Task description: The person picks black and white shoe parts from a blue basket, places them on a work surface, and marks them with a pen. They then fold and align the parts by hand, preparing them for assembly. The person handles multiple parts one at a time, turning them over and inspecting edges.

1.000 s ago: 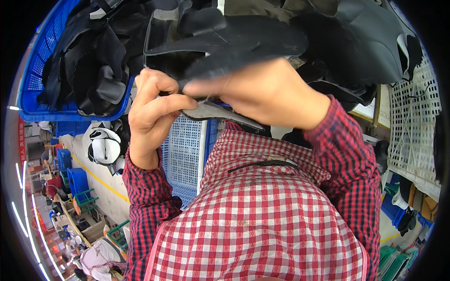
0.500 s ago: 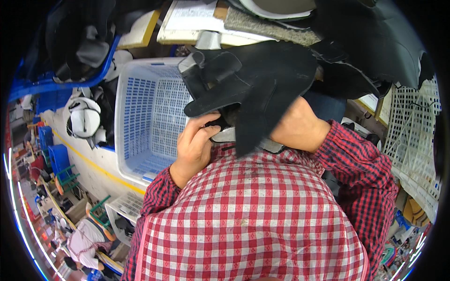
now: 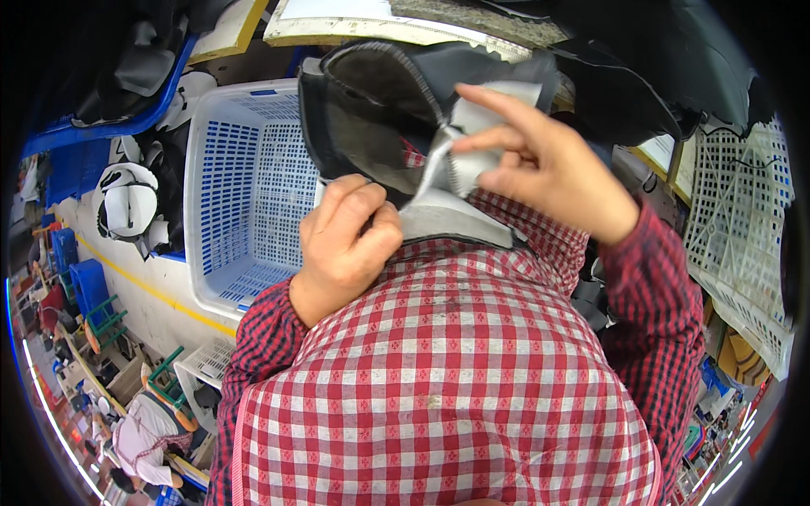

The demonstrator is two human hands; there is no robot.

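Observation:
A black boot upper (image 3: pixel 371 118) with a grey inside and pale stitched seams is held in front of my apron. Its opening faces me, and a white-grey lining flap (image 3: pixel 498 105) shows on its right side. My left hand (image 3: pixel 348 244) is closed on the lower left edge of the upper, fingers curled in. Over the lining flap is my right hand (image 3: pixel 548 164), slightly blurred. Its index finger is stretched out and its other fingers are apart and partly bent, with nothing gripped between them. Whether the fingertips touch the lining is hard to tell.
Left of the upper stands a white-blue plastic basket (image 3: pixel 196 211). Dark pieces fill a blue bin (image 3: pixel 181 80) at the far left. More black pieces (image 3: pixel 616 76) lie at the far right, above a white mesh crate (image 3: pixel 734 211). A worktable edge (image 3: pixel 337 32) runs across the far side.
The upper has been turned so that its inside and pale lining now show. My right hand has come up from beneath the black material, its fingers now spread. My left hand has closed on the edge.

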